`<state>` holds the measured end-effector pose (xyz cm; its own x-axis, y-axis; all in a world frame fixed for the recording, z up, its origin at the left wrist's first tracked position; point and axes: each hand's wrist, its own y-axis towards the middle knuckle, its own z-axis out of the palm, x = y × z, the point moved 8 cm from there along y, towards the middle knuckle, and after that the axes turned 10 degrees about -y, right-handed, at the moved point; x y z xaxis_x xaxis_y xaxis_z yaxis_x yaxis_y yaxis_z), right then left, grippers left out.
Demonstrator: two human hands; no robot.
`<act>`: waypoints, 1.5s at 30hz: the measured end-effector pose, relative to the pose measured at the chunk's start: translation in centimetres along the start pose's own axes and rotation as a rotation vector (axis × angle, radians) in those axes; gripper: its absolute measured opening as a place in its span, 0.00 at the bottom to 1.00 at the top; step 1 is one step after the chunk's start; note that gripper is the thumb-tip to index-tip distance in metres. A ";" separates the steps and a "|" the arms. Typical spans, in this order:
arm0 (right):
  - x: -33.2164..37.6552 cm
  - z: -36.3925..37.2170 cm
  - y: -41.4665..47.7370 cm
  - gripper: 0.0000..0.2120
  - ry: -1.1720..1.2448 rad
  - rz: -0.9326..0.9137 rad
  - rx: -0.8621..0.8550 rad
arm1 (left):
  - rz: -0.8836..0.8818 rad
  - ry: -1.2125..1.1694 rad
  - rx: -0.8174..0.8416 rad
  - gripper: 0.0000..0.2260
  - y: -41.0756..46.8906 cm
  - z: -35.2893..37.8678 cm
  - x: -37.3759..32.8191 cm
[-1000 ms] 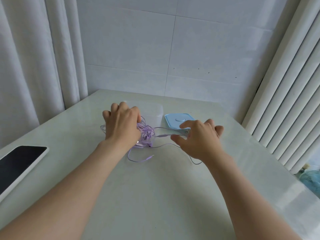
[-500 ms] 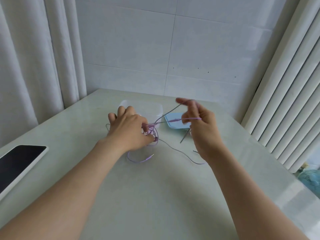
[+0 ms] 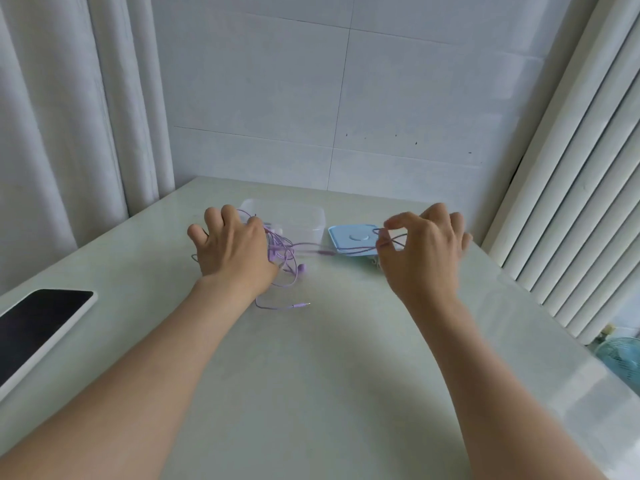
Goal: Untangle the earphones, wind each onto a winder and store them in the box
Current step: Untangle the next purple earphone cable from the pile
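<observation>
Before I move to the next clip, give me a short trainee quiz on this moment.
1. True or false: the lid is on the box.
2. What does the right hand pinch? A) a purple cord B) the lid C) the box
3. Fill in: the ___ hand is at the tangle.

Key: 1 false, the lid lies on the table beside the box. 2 A, between thumb and forefinger. 3 left: the left hand.
</observation>
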<state>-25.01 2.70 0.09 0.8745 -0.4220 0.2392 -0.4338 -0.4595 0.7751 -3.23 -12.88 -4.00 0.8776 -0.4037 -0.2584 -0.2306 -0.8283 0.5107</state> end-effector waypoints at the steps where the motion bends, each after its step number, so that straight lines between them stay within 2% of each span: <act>1: -0.2 0.1 0.0 0.03 -0.143 0.000 0.026 | -0.002 0.001 -0.005 0.17 0.0 0.0 0.1; 2: -0.4 0.1 0.0 0.02 -0.263 0.011 0.080 | 0.001 0.006 -0.011 0.17 0.0 -0.1 0.1; 6: -1.5 0.5 -0.9 0.10 -0.544 0.102 0.386 | 0.013 0.027 -0.005 0.17 0.0 -0.1 -0.4; 11: -2.5 1.5 -1.3 0.13 -0.652 0.090 0.459 | 0.026 0.008 0.017 0.16 -0.1 0.2 -0.7; 16: -3.0 2.4 -1.6 0.08 -0.615 0.108 0.497 | 0.093 -0.206 0.023 0.09 0.0 0.0 -1.8; 20: -1.0 3.6 -2.0 0.23 -0.465 0.037 0.569 | 0.156 -0.328 0.053 0.04 -0.2 -0.1 -3.1; 22: 0.2 4.2 -2.8 0.34 -0.365 -0.011 0.678 | 0.233 -0.286 0.073 0.07 -0.4 0.1 -3.7; 24: 1.6 4.6 -3.5 0.40 -0.258 -0.057 0.762 | 0.296 -0.276 0.104 0.11 -0.7 0.2 -4.2; 26: 2.7 4.8 -3.6 0.37 -0.137 -0.074 0.747 | 0.344 -0.315 0.134 0.12 -0.9 0.2 -4.6; 30: 4.2 5.8 -3.7 0.21 0.118 -0.126 0.633 | 0.332 -0.442 0.166 0.05 -0.9 0.1 -4.9; 39: 5.5 9.2 -5.2 0.16 0.095 -0.264 0.687 | 0.418 -0.524 0.165 0.09 -0.9 -0.1 -5.0; 41: 5.7 9.0 -5.0 0.15 0.169 -0.227 0.653 | 0.429 -0.489 0.155 0.11 -0.9 0.1 -4.8; 45: 4.1 7.5 -3.6 0.15 0.309 0.006 0.538 | 0.388 -0.449 0.153 0.16 -0.6 0.6 -4.2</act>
<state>-21.45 -3.24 -6.07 0.8590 -0.2169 0.4637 -0.4173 -0.8213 0.3889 -7.00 -10.94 -3.69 0.4623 -0.7838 -0.4147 -0.5846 -0.6210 0.5221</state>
